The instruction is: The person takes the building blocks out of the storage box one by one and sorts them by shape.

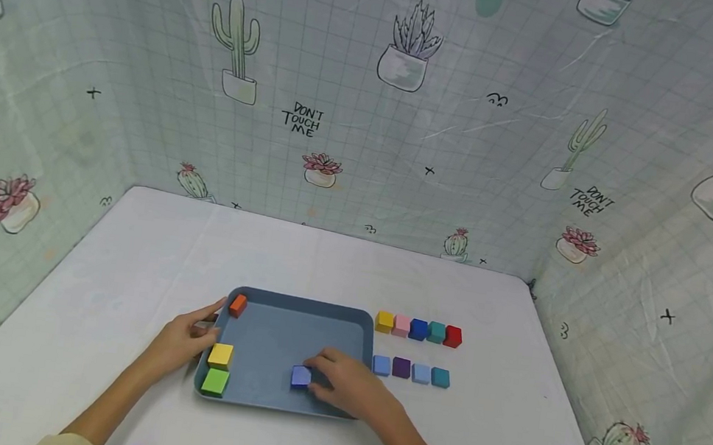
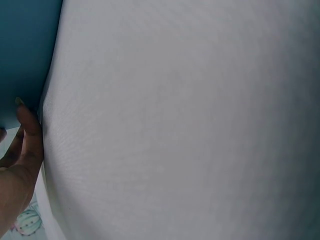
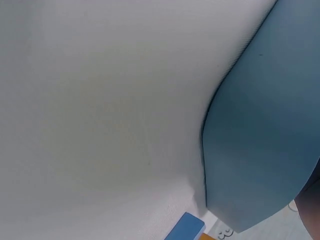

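A blue-grey tray (image 1: 289,333) lies on the white table. My right hand (image 1: 315,375) pinches a periwinkle cube (image 1: 300,377) that sits on the tray floor near its front edge. My left hand (image 1: 211,320) rests with straight fingers (image 2: 27,130) against the tray's left rim (image 2: 25,50), near an orange cube (image 1: 238,305) in the far left corner. A yellow cube (image 1: 221,355) and a green cube (image 1: 215,382) stand together in the near left corner. The right wrist view shows mostly the tray's outer wall (image 3: 265,125) and one blue cube (image 3: 185,227).
Right of the tray stand two rows of cubes: yellow (image 1: 384,322), pink (image 1: 402,325), blue (image 1: 418,329), teal (image 1: 436,332), red (image 1: 452,336); then light blue (image 1: 382,365), purple (image 1: 402,368), pale blue (image 1: 421,374), teal (image 1: 440,377). Cactus-print cloth walls enclose the table.
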Motion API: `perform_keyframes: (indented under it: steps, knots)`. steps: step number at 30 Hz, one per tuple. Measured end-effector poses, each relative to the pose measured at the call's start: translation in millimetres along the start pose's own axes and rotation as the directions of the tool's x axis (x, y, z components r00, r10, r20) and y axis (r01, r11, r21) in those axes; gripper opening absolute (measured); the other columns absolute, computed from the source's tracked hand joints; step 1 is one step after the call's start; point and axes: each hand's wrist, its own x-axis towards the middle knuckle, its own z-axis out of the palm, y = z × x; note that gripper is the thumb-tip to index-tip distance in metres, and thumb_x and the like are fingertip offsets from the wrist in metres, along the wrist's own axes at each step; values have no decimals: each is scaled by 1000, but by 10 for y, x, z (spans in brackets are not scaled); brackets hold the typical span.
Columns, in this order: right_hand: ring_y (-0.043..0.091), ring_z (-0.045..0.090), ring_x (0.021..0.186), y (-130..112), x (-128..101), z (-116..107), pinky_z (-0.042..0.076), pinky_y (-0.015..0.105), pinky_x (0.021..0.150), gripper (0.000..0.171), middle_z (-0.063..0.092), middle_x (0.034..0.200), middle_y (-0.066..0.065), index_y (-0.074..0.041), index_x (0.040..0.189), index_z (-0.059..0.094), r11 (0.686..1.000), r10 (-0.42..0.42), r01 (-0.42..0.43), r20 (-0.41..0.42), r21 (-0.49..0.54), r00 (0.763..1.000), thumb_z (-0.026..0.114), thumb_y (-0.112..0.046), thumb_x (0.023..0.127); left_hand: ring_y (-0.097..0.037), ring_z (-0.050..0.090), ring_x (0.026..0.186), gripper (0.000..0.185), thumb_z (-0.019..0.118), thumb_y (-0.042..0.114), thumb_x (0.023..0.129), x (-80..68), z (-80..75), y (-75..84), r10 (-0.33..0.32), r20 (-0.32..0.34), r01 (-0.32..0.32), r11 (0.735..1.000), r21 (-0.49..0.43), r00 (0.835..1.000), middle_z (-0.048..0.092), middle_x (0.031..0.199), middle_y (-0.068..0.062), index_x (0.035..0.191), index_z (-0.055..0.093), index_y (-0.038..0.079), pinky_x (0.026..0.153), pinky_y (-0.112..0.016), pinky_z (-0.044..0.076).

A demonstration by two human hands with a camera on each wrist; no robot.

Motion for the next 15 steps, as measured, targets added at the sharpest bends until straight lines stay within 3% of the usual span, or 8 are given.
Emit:
perform_keyframes:
  steps: [15]
  knots:
    - [2,52,86,78,-53,-64,44,14,75,37,59,104,-4,-15,123,62,1000,2,-2,-26,13,1000,66,-26,88,-24,57,93,58,57,16,90,-5,-4,8,0,3,0,1000,3,1000,52,127,-23,145,39,13,62,-29,45]
